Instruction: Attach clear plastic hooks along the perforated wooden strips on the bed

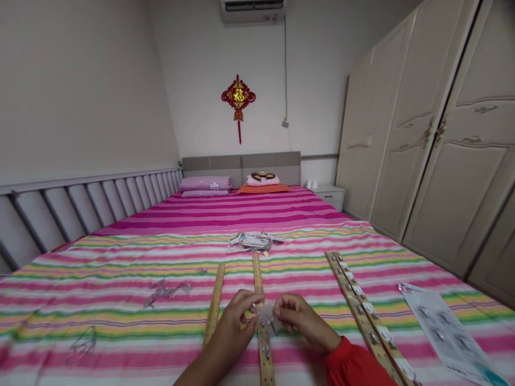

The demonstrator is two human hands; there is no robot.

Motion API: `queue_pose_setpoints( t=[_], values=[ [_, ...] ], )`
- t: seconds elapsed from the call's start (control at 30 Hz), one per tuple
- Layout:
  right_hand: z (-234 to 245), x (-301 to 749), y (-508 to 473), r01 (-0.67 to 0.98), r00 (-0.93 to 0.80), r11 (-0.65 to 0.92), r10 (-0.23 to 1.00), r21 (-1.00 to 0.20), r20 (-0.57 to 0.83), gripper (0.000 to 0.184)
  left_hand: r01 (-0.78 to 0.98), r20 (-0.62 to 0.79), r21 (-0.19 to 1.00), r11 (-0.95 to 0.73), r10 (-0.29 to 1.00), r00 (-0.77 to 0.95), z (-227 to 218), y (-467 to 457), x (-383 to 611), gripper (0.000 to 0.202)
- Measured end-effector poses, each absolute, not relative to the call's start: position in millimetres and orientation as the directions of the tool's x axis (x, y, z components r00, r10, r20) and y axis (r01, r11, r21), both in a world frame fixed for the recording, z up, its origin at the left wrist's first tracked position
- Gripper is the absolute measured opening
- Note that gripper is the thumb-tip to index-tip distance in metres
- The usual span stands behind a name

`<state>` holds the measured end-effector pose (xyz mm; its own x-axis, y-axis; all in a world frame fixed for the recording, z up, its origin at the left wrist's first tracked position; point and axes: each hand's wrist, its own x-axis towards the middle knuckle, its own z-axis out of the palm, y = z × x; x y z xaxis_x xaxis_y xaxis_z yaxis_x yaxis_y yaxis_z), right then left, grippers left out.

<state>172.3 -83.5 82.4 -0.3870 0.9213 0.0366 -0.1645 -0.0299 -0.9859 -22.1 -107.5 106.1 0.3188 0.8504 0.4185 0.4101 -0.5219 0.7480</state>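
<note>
My left hand [237,320] is pinched above the middle wooden strip [265,370]. A small pale bit shows at its fingertips, too small to name. My right hand [296,315], below a red sleeve, has its fingers closed on the edge of a small translucent plastic piece [269,317]. That plastic piece lies between the two hands, over the strip. Small metal pieces [266,351] sit on the strip just below it. Another holed wooden strip [217,289] runs to the left, partly behind my left forearm.
Two wooden strips [358,305] with metal and white round pieces lie at right. Beyond them is a blister pack [442,327]. Plastic packages [251,242] lie ahead, and clear plastic scraps [164,291] at left. Everything rests on a striped bed sheet [132,268].
</note>
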Motion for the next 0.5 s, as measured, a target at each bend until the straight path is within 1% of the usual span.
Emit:
queue_pose_setpoints(
  t=[0.07,0.1,0.17,0.23,0.33,0.5],
  values=[
    [74.5,168.9,-73.3,-0.207,-0.31,-0.058,0.951,-0.977,0.009,0.024,0.297,0.297,0.895,-0.334,0.941,0.162,99.3,-97.5,-19.6,0.041],
    [70.3,167.5,-67.1,-0.22,-0.27,-0.065,0.963,-0.973,-0.003,0.024,0.235,0.215,0.944,-0.234,0.971,0.102,96.4,-92.2,-18.7,0.04],
    [61.5,165.0,-53.2,-0.237,-0.198,-0.064,0.98,-0.97,-0.016,0.024,0.147,0.036,0.988,-0.042,0.999,0.038,91.3,-81.4,-17.1,0.036],
    [52.9,162.4,-38.3,-0.251,-0.137,-0.059,0.99,-0.966,-0.025,0.027,0.113,-0.104,0.989,0.099,0.994,0.035,86.3,-69.6,-14.6,0.034],
    [40.7,157.3,-16.8,-0.272,-0.062,-0.065,0.997,-0.96,-0.05,0.029,0.074,-0.192,0.979,0.188,0.98,0.049,76.3,-47.6,-8.2,0.029],
    [23.6,146.6,12.0,-0.295,-0.012,-0.09,0.996,-0.951,-0.09,0.025,-0.071,-0.219,0.973,0.218,0.976,-0.006,56.8,-4.8,1.1,0.024]
  ],
)
